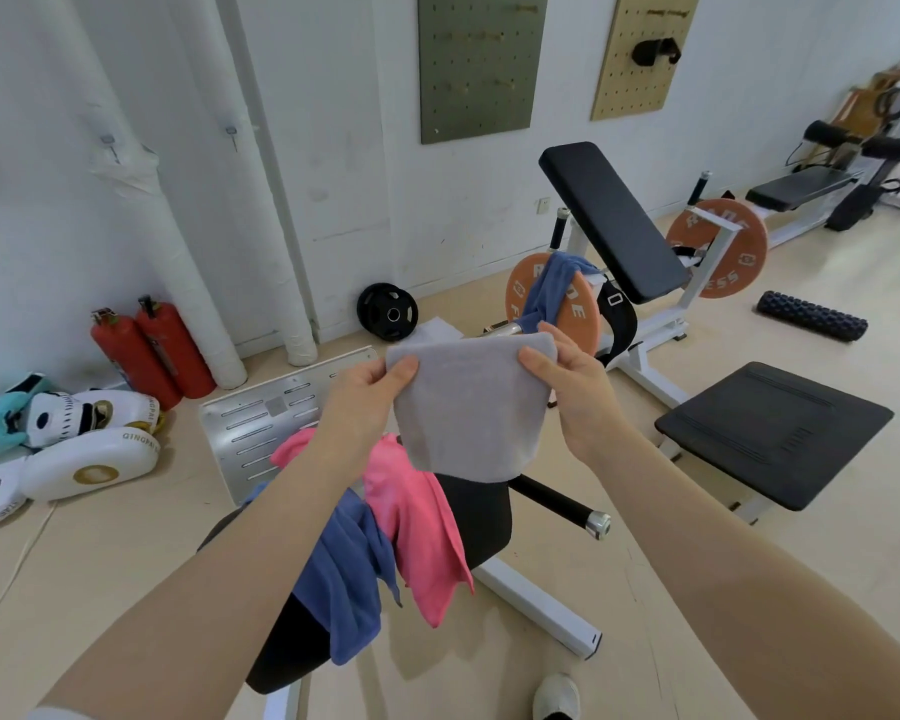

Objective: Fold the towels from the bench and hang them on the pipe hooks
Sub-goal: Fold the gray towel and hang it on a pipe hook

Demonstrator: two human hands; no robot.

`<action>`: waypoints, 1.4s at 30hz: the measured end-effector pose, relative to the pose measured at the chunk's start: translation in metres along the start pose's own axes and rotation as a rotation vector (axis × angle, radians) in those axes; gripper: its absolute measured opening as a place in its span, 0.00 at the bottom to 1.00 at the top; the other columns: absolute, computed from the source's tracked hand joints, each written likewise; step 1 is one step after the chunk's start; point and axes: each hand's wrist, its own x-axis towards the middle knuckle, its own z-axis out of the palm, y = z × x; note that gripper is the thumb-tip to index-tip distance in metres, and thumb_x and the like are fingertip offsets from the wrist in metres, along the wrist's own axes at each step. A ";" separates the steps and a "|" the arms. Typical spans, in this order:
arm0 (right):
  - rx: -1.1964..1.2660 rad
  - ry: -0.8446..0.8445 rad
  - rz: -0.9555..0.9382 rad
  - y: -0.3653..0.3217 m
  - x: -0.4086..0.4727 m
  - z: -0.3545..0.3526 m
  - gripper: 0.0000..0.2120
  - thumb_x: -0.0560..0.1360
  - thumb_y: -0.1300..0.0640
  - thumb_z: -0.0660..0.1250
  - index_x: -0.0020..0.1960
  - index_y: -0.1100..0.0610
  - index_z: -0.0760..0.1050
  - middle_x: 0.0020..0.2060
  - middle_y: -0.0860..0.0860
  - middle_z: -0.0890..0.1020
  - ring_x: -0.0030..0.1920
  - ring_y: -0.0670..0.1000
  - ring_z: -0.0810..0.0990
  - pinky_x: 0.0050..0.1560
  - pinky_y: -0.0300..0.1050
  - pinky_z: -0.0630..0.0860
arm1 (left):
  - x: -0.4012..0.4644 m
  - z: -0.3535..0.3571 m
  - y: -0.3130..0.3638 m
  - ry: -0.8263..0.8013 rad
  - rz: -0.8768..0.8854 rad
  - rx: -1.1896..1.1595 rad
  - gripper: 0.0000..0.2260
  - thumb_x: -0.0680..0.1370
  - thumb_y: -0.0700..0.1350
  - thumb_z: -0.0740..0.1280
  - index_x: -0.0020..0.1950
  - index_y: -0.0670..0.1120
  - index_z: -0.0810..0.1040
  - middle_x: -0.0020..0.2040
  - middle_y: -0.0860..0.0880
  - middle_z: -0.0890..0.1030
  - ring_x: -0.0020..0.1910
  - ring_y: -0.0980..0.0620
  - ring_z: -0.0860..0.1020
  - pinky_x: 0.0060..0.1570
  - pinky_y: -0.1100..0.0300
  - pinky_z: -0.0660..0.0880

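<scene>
I hold a folded grey terry towel (471,407) up in front of me with both hands. My left hand (372,394) pinches its upper left corner between thumb and fingers, and my right hand (567,381) grips its upper right corner the same way, so the cloth hangs down flat between them. Below the towel is the black padded counter (481,517) of a gym machine, where a crumpled pink towel (419,517) and a crumpled blue towel (349,579) lie touching each other and spilling over its edge. Further back, another blue towel (549,288) is draped over an orange weight plate (575,304). On the left, two white wrapped pipes (178,210) run down the wall, each carrying a small metal hook (109,143).
</scene>
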 end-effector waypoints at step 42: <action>-0.841 -0.513 -0.499 -0.043 -0.091 -0.009 0.14 0.76 0.53 0.65 0.60 0.53 0.71 0.44 0.48 0.79 0.44 0.46 0.75 0.42 0.27 0.67 | -0.130 0.029 0.048 -0.034 0.315 0.092 0.20 0.71 0.36 0.71 0.52 0.56 0.68 0.43 0.54 0.80 0.38 0.65 0.79 0.41 0.68 0.76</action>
